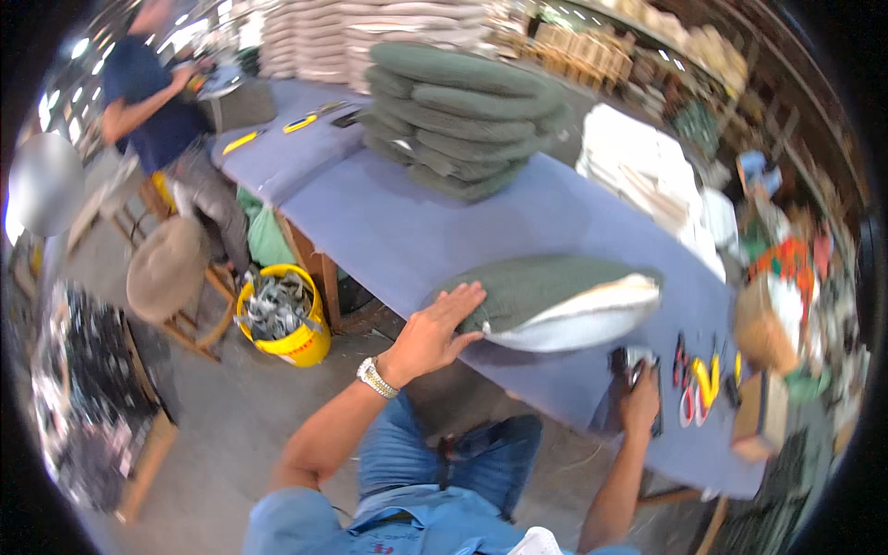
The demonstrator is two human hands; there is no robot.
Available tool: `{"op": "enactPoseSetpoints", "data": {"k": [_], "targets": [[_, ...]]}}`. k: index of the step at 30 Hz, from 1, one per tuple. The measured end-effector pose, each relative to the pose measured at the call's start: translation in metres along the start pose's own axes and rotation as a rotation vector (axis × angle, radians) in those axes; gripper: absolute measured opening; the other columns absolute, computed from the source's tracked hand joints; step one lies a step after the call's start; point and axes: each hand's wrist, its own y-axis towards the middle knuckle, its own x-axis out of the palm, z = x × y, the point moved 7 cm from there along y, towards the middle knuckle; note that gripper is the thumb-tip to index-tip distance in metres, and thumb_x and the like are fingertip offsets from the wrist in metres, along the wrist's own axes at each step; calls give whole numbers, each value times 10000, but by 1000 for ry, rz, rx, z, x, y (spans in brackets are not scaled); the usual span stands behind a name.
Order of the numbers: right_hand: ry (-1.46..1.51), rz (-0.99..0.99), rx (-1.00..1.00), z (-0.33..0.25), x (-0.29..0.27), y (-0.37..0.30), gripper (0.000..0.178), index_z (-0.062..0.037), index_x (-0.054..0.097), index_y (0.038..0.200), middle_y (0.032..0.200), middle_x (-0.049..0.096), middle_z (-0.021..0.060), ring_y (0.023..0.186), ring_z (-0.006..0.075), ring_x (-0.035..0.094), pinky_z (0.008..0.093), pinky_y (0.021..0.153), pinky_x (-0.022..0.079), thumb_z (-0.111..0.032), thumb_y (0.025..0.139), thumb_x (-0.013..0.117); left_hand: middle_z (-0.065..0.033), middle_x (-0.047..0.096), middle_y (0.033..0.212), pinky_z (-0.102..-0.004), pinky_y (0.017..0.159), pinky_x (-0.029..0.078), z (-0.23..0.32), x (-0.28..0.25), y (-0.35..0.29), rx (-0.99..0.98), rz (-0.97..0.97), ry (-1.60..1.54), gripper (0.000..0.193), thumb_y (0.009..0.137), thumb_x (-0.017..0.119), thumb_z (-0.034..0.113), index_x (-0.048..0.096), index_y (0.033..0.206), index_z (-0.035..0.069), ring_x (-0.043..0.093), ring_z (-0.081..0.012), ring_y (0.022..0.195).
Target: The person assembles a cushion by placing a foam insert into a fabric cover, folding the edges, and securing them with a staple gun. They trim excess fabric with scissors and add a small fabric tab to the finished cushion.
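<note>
An oval dark green cushion point(546, 289) lies on the blue-covered table point(407, 242). Along its near right side the cover gapes, showing white filling point(592, 324). My left hand point(442, 324), with a watch at the wrist, rests on the cushion's left end, fingers stretched out. To the right, my right hand point(640, 400) is wrapped round a black and silver hand tool point(633, 355) that looks like a staple gun. It sits at the table's near edge, apart from the cushion; the fingers partly hide it.
Dark green cushions point(462, 120) are stacked at the table's far side. Scissors point(700, 388) and other hand tools lie right of my right hand, near a cardboard box point(760, 416). A yellow bucket of scraps point(294, 347) and a stool point(166, 268) stand left; a person point(153, 102) works beyond.
</note>
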Motion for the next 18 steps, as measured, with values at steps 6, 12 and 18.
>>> {"op": "enactPoseSetpoints", "data": {"k": [6,12,18], "targets": [[-16,203,-236,-27,15,38,565,-17,544,1434,1348,622,230,1099,437,623,489,980,491,-99,891,675,-138,536,1508,-438,1133,471,-17,-21,10,41,-149,16,654,879,775,271,532,1451,68,524,-322,1380],[382,327,-62,20,16,95,343,55,667,1253,1207,698,233,1118,387,650,431,1005,484,-172,1010,588,-146,479,1558,-430,1184,413,-8,4,9,96,-305,17,810,833,805,265,439,1539,110,490,-309,1417],[834,148,-75,-8,39,141,440,56,659,1282,1204,712,216,1092,283,668,383,986,487,-301,1083,494,-127,420,1605,-445,1207,392,-16,24,-12,189,-362,147,880,778,804,172,406,1562,132,430,-289,1466]]}}
